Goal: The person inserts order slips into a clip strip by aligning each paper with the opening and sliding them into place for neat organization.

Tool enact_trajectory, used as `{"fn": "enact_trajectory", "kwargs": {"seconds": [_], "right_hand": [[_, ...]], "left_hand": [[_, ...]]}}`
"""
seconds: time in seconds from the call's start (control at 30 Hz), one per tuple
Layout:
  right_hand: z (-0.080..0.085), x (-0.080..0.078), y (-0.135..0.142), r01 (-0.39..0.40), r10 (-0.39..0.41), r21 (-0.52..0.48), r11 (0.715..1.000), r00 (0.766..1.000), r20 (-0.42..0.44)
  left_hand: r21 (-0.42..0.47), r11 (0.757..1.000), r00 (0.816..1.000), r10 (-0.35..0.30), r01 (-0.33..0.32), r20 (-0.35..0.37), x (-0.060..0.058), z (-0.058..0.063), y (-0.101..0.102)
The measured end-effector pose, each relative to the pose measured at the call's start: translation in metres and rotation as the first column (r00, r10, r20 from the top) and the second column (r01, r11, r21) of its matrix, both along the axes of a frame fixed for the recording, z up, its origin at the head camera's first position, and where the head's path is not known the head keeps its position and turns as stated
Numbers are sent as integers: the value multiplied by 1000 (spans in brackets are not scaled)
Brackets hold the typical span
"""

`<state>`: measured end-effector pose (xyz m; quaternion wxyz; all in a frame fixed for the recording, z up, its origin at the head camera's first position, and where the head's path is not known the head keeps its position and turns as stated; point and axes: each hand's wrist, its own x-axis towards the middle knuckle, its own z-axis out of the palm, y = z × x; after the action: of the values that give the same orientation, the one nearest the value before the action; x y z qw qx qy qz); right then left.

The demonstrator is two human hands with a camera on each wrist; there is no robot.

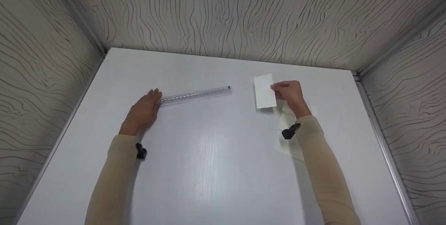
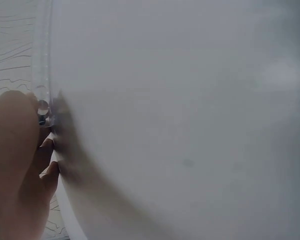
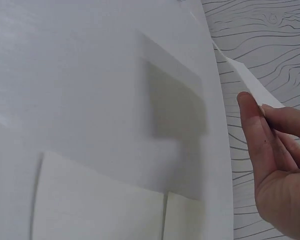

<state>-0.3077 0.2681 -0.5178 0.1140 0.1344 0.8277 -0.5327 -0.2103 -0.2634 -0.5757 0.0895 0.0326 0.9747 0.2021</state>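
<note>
A clear plastic ruler lies slantwise on the white table, a small dark mark at its right end. Over its left end rests my left hand, fingers extended together. The left wrist view shows the ruler's clear end right by the fingers. My right hand pinches a small white sheet of paper by its right edge between thumb and fingers. That sheet is raised above the table and casts a shadow on it, seen in the right wrist view. Cream paper pieces lie flat beneath the right wrist.
The white table has metal rails along its sides. Wood-grain panels rise at the back and both sides. Small black wrist cameras sit on both sleeves.
</note>
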Motion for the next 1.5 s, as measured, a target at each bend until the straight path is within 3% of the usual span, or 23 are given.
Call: {"fn": "enact_trajectory", "kwargs": {"seconds": [0.3,0.7,1.1,1.5], "right_hand": [[-12,3,-18,-4,4,-70,998,1000,-1],[-20,9,-22,79,-64,-157,984,993,96],[-30,12,-39,82,-54,-229,970,991,126],[-35,18,-50,86,-43,-296,951,988,147]], "left_hand": [[-21,999,1000,25,-25,4,1,1,-1],[-8,1000,1000,19,-19,0,4,0,5],[-16,1000,1000,16,-16,-18,0,-1,4],[-20,1000,1000,-4,4,11,2,4,5]]}}
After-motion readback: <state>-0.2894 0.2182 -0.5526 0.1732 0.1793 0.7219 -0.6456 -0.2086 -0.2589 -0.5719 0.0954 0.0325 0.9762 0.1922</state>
